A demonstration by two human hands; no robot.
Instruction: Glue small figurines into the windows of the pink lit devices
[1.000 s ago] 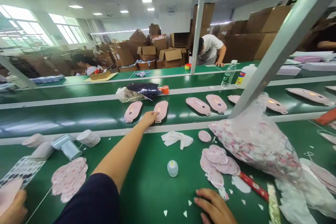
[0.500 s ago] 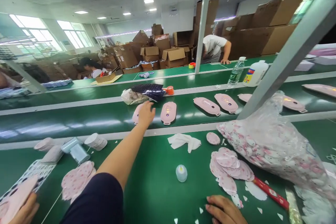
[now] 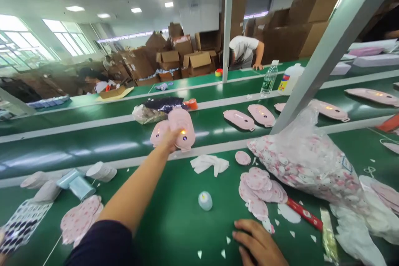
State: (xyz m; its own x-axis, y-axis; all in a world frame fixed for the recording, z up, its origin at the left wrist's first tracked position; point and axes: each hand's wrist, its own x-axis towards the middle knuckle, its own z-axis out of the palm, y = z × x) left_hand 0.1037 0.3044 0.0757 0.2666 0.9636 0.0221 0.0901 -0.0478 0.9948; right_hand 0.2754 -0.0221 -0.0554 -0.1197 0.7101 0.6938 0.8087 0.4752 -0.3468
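Holding pink pouch (image 3: 183, 126) over green belt (image 3: 93, 149)
Left hand (image 3: 170, 139) closed narrowly around pouch, just beside 2nd pouch (image 3: 158, 133); right hand (image 3: 257, 243) lay open, holding nothing, on worktop (image 3: 174, 232) near pink patches (image 3: 257, 187).

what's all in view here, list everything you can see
pink pouches: 7, pink, on the middle green belt, one in the left hand
round pads: many, pink, two heaps on the front green belt
plastic bag: 1, clear, full of pink pads, right of the front belt
crumpled tissue: 1, white, front belt
small bottle: 1, translucent, front belt
water bottle: 1, clear, behind the middle belt
jug: 1, white, beside the water bottle
cardboard boxes: many, brown, stacked at the back
co-worker: 1, white shirt, at the far belt
left hand: 1, holding a pink pouch over the middle belt
right hand: 1, on the front belt near the round pads
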